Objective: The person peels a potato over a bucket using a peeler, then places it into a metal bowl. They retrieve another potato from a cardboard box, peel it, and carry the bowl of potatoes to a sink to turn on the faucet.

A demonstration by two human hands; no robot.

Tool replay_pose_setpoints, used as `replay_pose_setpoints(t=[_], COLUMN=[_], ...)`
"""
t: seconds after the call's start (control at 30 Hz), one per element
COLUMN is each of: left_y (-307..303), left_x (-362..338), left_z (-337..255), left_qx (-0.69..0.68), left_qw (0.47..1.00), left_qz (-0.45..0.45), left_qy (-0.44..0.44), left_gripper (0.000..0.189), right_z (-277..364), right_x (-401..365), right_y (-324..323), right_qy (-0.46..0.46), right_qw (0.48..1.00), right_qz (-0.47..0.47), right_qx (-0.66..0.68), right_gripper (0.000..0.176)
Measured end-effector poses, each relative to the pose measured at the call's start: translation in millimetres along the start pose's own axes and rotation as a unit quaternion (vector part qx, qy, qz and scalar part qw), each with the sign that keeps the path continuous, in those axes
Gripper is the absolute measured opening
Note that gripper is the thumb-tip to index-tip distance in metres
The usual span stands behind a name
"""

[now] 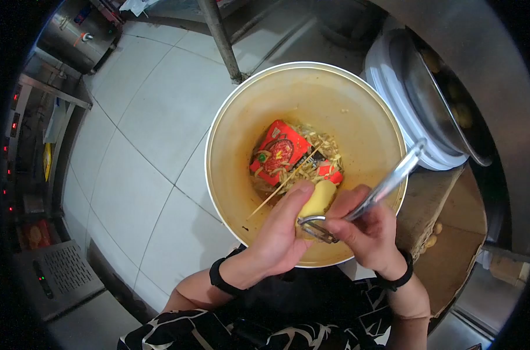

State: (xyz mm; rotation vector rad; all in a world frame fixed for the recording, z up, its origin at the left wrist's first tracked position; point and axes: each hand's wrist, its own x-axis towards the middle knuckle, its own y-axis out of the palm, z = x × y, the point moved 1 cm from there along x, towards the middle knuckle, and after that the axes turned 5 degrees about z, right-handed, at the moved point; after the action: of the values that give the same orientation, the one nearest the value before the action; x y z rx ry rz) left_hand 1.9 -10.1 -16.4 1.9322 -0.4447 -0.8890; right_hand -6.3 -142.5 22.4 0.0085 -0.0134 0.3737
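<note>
A peeled yellow potato [318, 200] is gripped in my left hand [279, 233], above a large round bucket [227, 175]. My right hand [364, 230] is closed around a metal peeler [387, 189]; the peeler's blade end lies against the near side of the potato. Down in the bucket are pale peelings [329, 144], a red printed packet [279, 151] and a thin wooden stick [285, 182]. My left fingers partly hide the potato.
To the right, a metal bowl [440, 96] tilts beside white plastic tubs [387, 87]. Below them stands a cardboard box [457, 233] with a few potatoes [431, 240] in it. A metal table leg [218, 38] rises behind the bucket. White floor tiles [154, 116] lie left, beside kitchen equipment [60, 280].
</note>
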Motion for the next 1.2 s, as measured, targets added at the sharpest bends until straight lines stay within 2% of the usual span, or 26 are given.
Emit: replay_pose_setpoints(t=[0.03,0.1,0.17,0.2,0.23,0.3,0.37,0.43,0.5,0.57,0.6,0.63,0.7,0.73,0.77,0.83,0.87,0.9,0.97,1.0,1.03,1.1,1.13,1.17,1.2], left_y=[1.7,2.7,1.8,3.2,4.9,3.7,1.4,3.1,6.3,8.2,6.5,3.1,4.7,12.3,17.0,9.9,5.8,3.7,3.4,3.5,3.2,3.2,3.0,2.7,2.4], left_x=[0.6,-0.6,-5.4,-7.9,-9.4,-11.4,-8.6,-7.1,-5.6,-4.4,-3.6,-2.2,-4.0,-7.4,-8.9,-7.9,-7.1,-6.6,-5.4,-4.9,-5.1,-6.0,-6.0,-5.8,-5.9], left_z=[-0.5,-2.6,-3.7,-2.8,-3.3,-4.6,-10.1,-10.0,-8.5,-8.2,-7.8,-6.5,-4.8,-5.8,-6.4,-8.9,-10.9,-12.3,-9.9,-8.7,-8.6,-8.9,-8.9,-9.1,-9.1], left_qx=[0.006,0.014,0.051,0.053,0.047,0.038,-0.009,-0.015,-0.020,-0.011,-0.011,-0.016,-0.021,0.007,0.037,0.039,0.029,0.021,0.009,-0.003,-0.003,0.008,0.009,0.012,0.016], left_qw=[1.000,0.999,0.998,0.998,0.998,0.998,0.998,0.999,0.999,0.999,0.999,0.999,0.999,0.999,0.998,0.997,0.997,0.997,0.998,0.999,0.999,0.998,0.998,0.997,0.997], left_qz=[-0.012,-0.024,-0.021,-0.019,-0.022,-0.028,0.017,-0.004,-0.026,-0.039,-0.040,-0.042,-0.045,-0.034,-0.020,-0.038,-0.016,0.007,0.000,-0.004,-0.005,0.014,0.014,0.007,0.000], left_qy=[0.012,0.025,0.005,0.003,-0.025,-0.048,-0.057,-0.046,-0.036,-0.025,-0.025,-0.018,-0.013,-0.024,-0.038,-0.062,-0.068,-0.074,-0.063,-0.051,-0.051,-0.062,-0.062,-0.070,-0.078], left_gripper=[0.041,0.040,0.037,0.037,0.036,0.036,0.036,0.033,0.030,0.029,0.029,0.031,0.032,0.033,0.033,0.036,0.033,0.031,0.033,0.036,0.036,0.040,0.040,0.040,0.041], right_z=[-1.5,-3.1,-10.5,-11.4,-11.3,-12.2,-6.0,4.5,10.4,8.0,5.1,2.5,-2.8,-6.8,-12.4,-17.0,-12.6,-8.2,0.0,6.3,8.4,10.7,9.0,6.6,2.0], right_x=[1.2,3.9,5.4,10.5,9.1,6.6,9.7,3.9,-1.4,-3.8,-2.5,-1.4,3.7,8.9,6.8,10.0,7.1,7.3,5.6,2.4,0.3,-1.7,-1.5,-0.4,2.4], right_y=[1.0,1.2,-13.0,-26.5,-26.8,-23.6,-20.8,-19.4,-7.7,3.3,5.1,3.8,-5.8,-18.1,-23.2,-26.1,-24.4,-22.6,-21.4,-23.2,-21.1,-10.7,-5.7,-7.3,-12.5], right_qy=[0.048,0.019,0.000,0.106,0.102,0.077,0.043,-0.019,0.003,-0.004,0.011,0.012,0.024,0.055,0.053,0.091,0.114,0.115,0.002,-0.025,-0.025,-0.055,-0.033,-0.033,0.006], right_qw=[0.995,0.996,0.984,0.974,0.974,0.986,0.983,0.984,0.988,0.998,0.996,0.996,0.983,0.978,0.978,0.987,0.979,0.979,0.970,0.979,0.980,0.992,0.994,0.994,0.991], right_qz=[-0.025,-0.032,-0.167,-0.199,-0.204,-0.146,-0.169,-0.178,-0.147,-0.035,-0.023,-0.024,-0.110,-0.196,-0.200,-0.136,-0.157,-0.156,-0.242,-0.195,-0.194,-0.072,-0.042,-0.043,-0.116], right_qx=[0.083,0.076,0.060,0.013,0.013,-0.006,-0.056,-0.005,0.044,0.053,0.081,0.083,0.142,-0.031,-0.032,0.005,-0.066,-0.066,-0.024,0.047,0.047,0.084,0.097,0.097,0.064], right_gripper=[0.011,0.009,0.007,0.006,0.006,0.006,0.007,0.007,0.010,0.007,0.007,0.007,0.007,0.006,0.006,0.007,0.007,0.007,0.006,0.005,0.005,0.005,0.006,0.006,0.007])
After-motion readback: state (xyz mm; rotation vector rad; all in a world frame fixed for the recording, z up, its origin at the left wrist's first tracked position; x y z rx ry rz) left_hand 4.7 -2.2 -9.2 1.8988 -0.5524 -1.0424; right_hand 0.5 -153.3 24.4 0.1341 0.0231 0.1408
